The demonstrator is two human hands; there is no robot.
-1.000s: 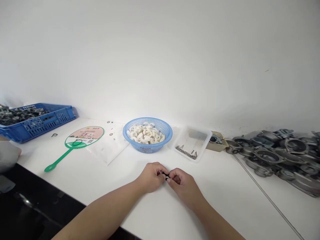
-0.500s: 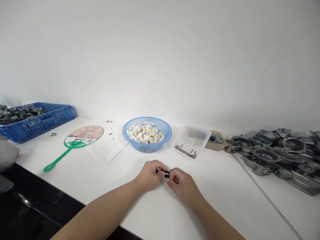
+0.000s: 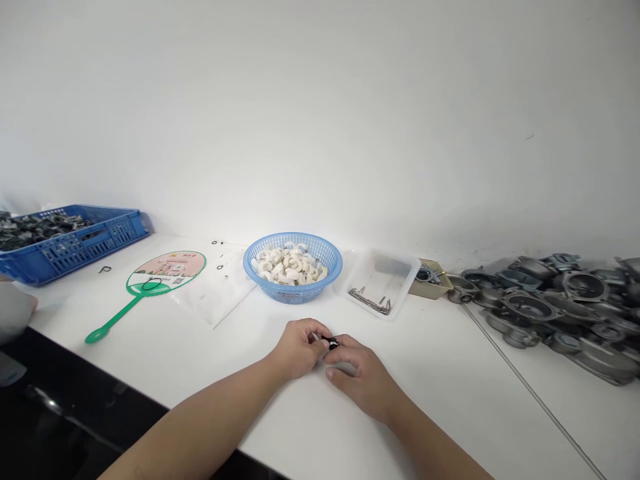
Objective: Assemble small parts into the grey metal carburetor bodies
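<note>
Between my hands is a small black part with a shiny silvery bit (image 3: 331, 343), too small to name more exactly. My left hand (image 3: 303, 348) pinches it between thumb and fingers, just above the white table. My right hand (image 3: 357, 373) is beside it on the right, thumb and fingers parted, its index fingertip close to or touching the part. Behind the hands stands a round blue plastic basket (image 3: 293, 293) full of white curved plastic pieces (image 3: 295, 265). Right of it lies a clear plastic tray (image 3: 373, 267) with several metal pins (image 3: 373, 303) along its front.
Grey metal castings (image 3: 545, 307) are piled at the right, beside a small beige box (image 3: 433, 288). On the left are a green-handled fan (image 3: 167, 270), a clear plastic bag (image 3: 213, 300) and a blue crate (image 3: 95, 250) of dark parts. Another person's sleeve (image 3: 14, 310) shows at the left edge.
My right thumb has come away from the black part and dropped lower, so the right hand has opened. My left hand keeps its pinch in nearly the same place.
</note>
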